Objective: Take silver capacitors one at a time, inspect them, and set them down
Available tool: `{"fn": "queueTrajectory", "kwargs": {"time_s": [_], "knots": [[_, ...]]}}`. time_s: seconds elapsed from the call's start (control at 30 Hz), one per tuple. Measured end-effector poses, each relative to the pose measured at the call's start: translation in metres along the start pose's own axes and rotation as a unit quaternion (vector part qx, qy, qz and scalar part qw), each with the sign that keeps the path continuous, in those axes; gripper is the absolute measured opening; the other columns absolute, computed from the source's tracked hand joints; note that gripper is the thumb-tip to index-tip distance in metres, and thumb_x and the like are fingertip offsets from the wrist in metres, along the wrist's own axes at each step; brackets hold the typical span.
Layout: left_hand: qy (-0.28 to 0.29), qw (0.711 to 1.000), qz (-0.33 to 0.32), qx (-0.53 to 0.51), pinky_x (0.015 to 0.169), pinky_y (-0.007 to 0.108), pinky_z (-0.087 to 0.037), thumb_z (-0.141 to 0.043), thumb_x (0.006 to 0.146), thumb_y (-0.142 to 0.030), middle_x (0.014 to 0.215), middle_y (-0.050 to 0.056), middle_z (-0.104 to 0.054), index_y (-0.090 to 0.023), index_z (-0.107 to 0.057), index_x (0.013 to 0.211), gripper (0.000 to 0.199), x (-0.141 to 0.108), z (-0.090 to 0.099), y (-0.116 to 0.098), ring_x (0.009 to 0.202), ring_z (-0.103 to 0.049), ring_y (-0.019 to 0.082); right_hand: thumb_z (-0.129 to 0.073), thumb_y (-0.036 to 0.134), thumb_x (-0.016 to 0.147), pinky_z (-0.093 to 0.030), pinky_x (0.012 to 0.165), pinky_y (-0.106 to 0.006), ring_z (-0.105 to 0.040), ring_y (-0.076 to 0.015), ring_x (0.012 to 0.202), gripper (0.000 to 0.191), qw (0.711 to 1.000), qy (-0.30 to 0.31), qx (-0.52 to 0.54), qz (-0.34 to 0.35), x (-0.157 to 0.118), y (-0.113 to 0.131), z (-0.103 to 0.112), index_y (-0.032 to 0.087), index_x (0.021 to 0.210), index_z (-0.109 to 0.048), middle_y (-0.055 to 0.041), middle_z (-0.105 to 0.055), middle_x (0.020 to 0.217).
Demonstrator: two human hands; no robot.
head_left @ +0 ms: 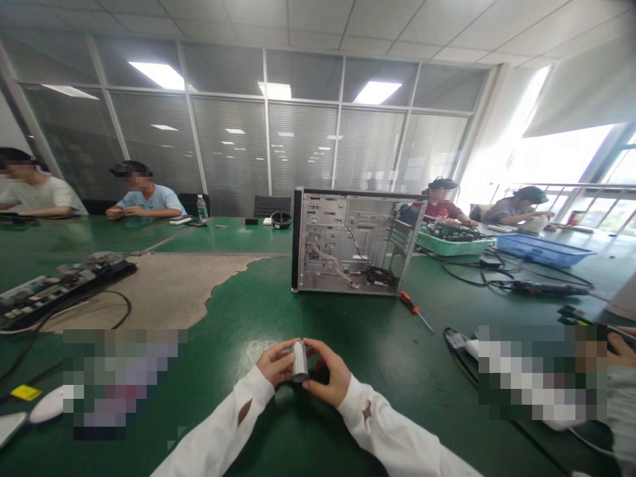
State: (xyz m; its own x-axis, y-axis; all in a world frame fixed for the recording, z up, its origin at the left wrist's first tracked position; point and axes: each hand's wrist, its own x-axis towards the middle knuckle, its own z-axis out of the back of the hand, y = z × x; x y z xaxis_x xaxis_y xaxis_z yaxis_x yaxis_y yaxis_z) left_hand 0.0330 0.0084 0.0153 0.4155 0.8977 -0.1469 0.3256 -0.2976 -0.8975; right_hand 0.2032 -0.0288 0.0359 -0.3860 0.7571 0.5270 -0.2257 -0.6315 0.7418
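Note:
Between my two hands is a small silver metal cylinder (pixel 299 362), tilted, with a darker lower end; its exact kind does not show. My left hand (pixel 275 363) closes on its left side, thumb across the front. From the right, my right hand (pixel 334 375) pinches it, index finger at the upper end and thumb at the lower. Both hands are just above the green table (pixel 268 311). Beyond them stands an opened computer case (pixel 358 242), its bare metal inside showing loose cables and a black fan. An orange-handled screwdriver (pixel 410 304) lies by its lower right corner.
Left are a circuit board assembly (pixel 64 285) with cables and a white mouse (pixel 47 404). A green basket (pixel 454 245) and blue basket (pixel 544 250) stand back right, near black cables and a white power strip (pixel 484 351). Several people sit around; one person's hand (pixel 621 348) is at right.

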Motion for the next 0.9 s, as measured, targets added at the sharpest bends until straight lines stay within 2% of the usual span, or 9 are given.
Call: {"fn": "queueTrajectory", "kwargs": {"time_s": [0.17, 0.3, 0.43, 0.6, 0.77, 0.9], "knots": [[-0.012, 1.0, 0.019, -0.009, 0.052, 0.027, -0.044, -0.07, 0.052, -0.03, 0.069, 0.006, -0.062, -0.012, -0.05, 0.101, 0.056, -0.003, -0.003, -0.005, 0.057, -0.058, 0.016, -0.063, 0.018, 0.055, -0.044, 0.057, -0.024, -0.048, -0.0182, 0.089, 0.065, 0.994, -0.008, 0.095, -0.052, -0.001, -0.014, -0.006, 0.023, 0.113, -0.033, -0.0071, -0.043, 0.11], [-0.018, 1.0, 0.011, 0.021, 0.048, 0.026, -0.044, -0.07, 0.05, -0.034, 0.061, 0.003, -0.06, -0.011, -0.051, 0.1, 0.058, -0.002, -0.003, -0.003, 0.052, -0.056, 0.014, -0.065, 0.018, 0.054, -0.044, 0.055, -0.024, -0.047, -0.0191, 0.091, 0.066, 0.986, -0.012, 0.15, -0.074, -0.003, -0.021, -0.009, 0.025, 0.112, -0.035, -0.0076, -0.042, 0.112], [-0.041, 0.998, 0.005, 0.039, 0.045, 0.024, -0.044, -0.07, 0.048, -0.037, 0.056, 0.0, -0.058, -0.011, -0.052, 0.096, 0.058, -0.002, -0.004, -0.003, 0.044, -0.052, 0.01, -0.068, 0.018, 0.052, -0.043, 0.056, -0.024, -0.048, -0.0196, 0.091, 0.066, 0.977, -0.011, 0.187, -0.1, -0.003, -0.026, -0.01, 0.024, 0.11, -0.036, -0.0083, -0.044, 0.111], [-0.049, 0.996, 0.023, 0.077, 0.039, 0.024, -0.043, -0.07, 0.045, -0.042, 0.049, -0.001, -0.058, -0.007, -0.048, 0.098, 0.067, -0.001, -0.006, -0.003, 0.038, -0.052, 0.011, -0.068, 0.018, 0.051, -0.042, 0.059, -0.026, -0.05, -0.0183, 0.086, 0.063, 0.971, -0.001, 0.207, -0.123, -0.003, -0.024, -0.011, 0.022, 0.107, -0.039, -0.0078, -0.049, 0.103], [-0.021, 0.992, 0.042, 0.121, 0.033, 0.023, -0.04, -0.063, 0.048, -0.051, 0.044, 0.002, -0.059, -0.005, -0.044, 0.096, 0.069, -0.004, -0.01, -0.005, 0.034, -0.054, 0.016, -0.069, 0.02, 0.051, -0.041, 0.063, -0.028, -0.05, -0.0174, 0.084, 0.061, 0.969, 0.006, 0.207, -0.135, -0.004, -0.023, -0.012, 0.021, 0.105, -0.039, -0.0058, -0.051, 0.095], [0.003, 0.989, 0.046, 0.141, 0.03, 0.022, -0.038, -0.056, 0.051, -0.056, 0.04, 0.003, -0.058, -0.007, -0.045, 0.089, 0.063, -0.007, -0.016, -0.008, 0.033, -0.055, 0.017, -0.07, 0.022, 0.051, -0.042, 0.065, -0.029, -0.052, -0.0157, 0.081, 0.06, 0.953, 0.007, 0.262, -0.152, -0.005, -0.025, -0.014, 0.021, 0.103, -0.041, -0.0042, -0.05, 0.092]]}}
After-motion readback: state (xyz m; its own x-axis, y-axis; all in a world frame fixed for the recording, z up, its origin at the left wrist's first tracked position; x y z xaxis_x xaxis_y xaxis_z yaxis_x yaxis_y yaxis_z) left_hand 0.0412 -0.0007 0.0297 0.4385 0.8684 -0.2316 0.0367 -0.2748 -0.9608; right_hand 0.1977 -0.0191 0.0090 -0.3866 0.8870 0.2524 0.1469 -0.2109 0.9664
